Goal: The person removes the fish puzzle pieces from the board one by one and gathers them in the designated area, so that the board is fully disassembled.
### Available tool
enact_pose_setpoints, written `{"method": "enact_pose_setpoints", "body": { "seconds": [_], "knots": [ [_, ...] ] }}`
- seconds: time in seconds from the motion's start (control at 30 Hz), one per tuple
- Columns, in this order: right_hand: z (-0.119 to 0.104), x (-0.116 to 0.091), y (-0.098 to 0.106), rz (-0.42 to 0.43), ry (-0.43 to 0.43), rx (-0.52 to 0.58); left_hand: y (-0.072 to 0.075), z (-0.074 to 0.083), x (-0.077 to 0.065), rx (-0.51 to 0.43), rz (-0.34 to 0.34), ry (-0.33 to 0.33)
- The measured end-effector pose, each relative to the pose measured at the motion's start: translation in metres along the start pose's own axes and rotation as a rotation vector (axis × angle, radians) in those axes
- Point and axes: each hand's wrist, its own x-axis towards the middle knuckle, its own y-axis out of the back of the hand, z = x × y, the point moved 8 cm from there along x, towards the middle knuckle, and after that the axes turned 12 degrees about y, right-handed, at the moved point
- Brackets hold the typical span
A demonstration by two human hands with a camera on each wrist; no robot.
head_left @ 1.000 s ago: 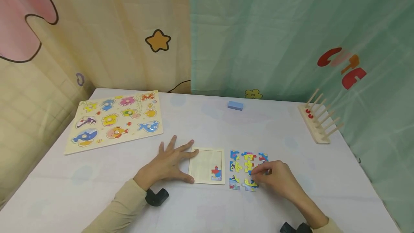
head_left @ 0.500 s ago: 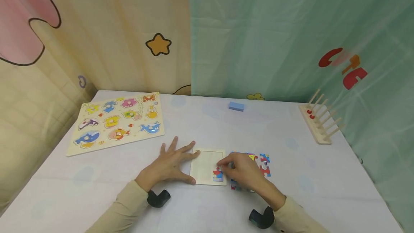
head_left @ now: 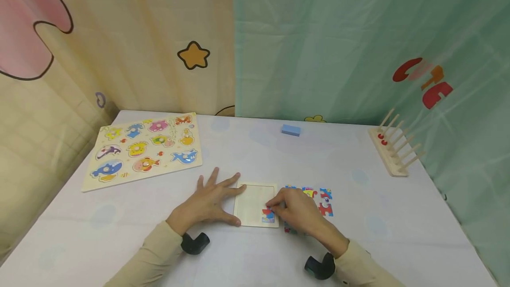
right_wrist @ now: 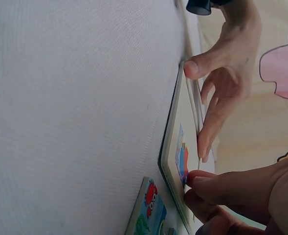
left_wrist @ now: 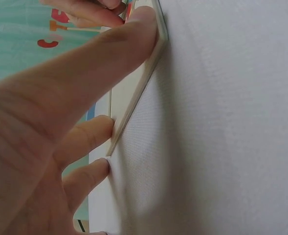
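A shallow wooden puzzle tray (head_left: 250,205) lies flat on the white table, with one red and blue jigsaw piece (head_left: 268,217) in its lower right corner. My left hand (head_left: 207,200) is spread beside it, thumb and a fingertip resting on its left edge. At the tray's right side, just above that corner piece, my right hand (head_left: 300,211) pinches a small jigsaw piece (right_wrist: 192,175), mostly hidden by the fingers; a bit of red shows. Under and beyond this hand lie several loose jigsaw pieces (head_left: 326,203), partly covered.
A large peg puzzle board (head_left: 147,149) with sea animals lies at the back left. A blue block (head_left: 291,130) sits near the table's far edge. Toward the right edge stands a wooden peg rack (head_left: 392,154) with red beads at its far end.
My right hand has moved left from the loose pieces to the tray, carrying a jigsaw piece, and now stays at its right edge. The left hand keeps its place.
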Motion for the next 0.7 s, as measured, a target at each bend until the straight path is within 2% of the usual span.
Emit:
{"method": "enact_pose_setpoints", "body": {
  "seconds": [0.23, 0.7],
  "knots": [
    [0.000, 0.001, 0.000, 0.004, 0.029, 0.086, 0.000, 0.000, 0.000, 0.010, -0.006, 0.011],
    [0.009, -0.010, 0.002, 0.029, -0.072, 0.298, 0.000, 0.000, 0.001, 0.023, -0.002, 0.013]
  ]
}}
